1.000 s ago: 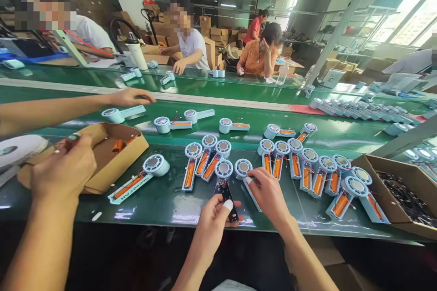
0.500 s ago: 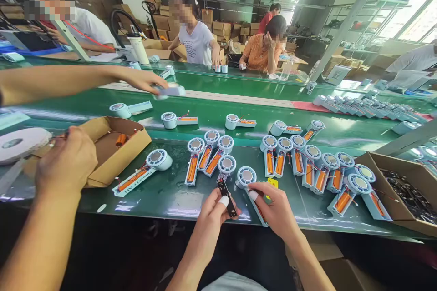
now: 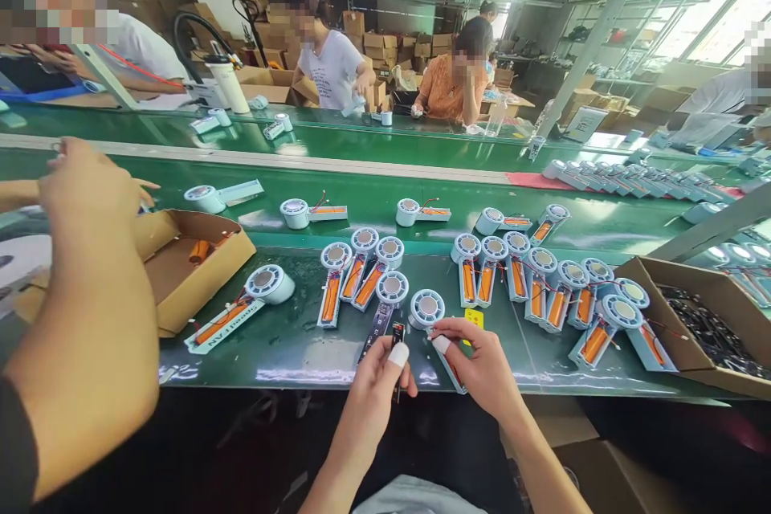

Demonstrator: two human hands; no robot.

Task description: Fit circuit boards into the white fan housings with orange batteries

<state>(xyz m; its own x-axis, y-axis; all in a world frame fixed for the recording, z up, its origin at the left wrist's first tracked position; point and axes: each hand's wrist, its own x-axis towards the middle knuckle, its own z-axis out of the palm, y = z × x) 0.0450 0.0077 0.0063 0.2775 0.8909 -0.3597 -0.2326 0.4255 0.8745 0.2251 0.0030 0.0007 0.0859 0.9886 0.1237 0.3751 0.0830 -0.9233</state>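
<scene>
My left hand is closed around a narrow black circuit board, held upright above the bench edge. Beside it, my right hand pinches at the top of the handle of a light-blue handheld fan; what sits between the fingertips is too small to make out. That fan lies with its handle partly under my right hand, an orange battery showing inside. Just left lies another fan with a dark board along its handle. A yellow tag is behind my right hand.
Several fans with orange batteries lie to the right, near a carton of dark parts. A cardboard tray stands left, where a co-worker's arm reaches in. More fans lie on the green conveyor.
My left hand has turned the circuit board more upright and edge-on. My right hand stays at the fan. The co-worker's near hand has lifted away from the tray, and their other arm has drawn back left.
</scene>
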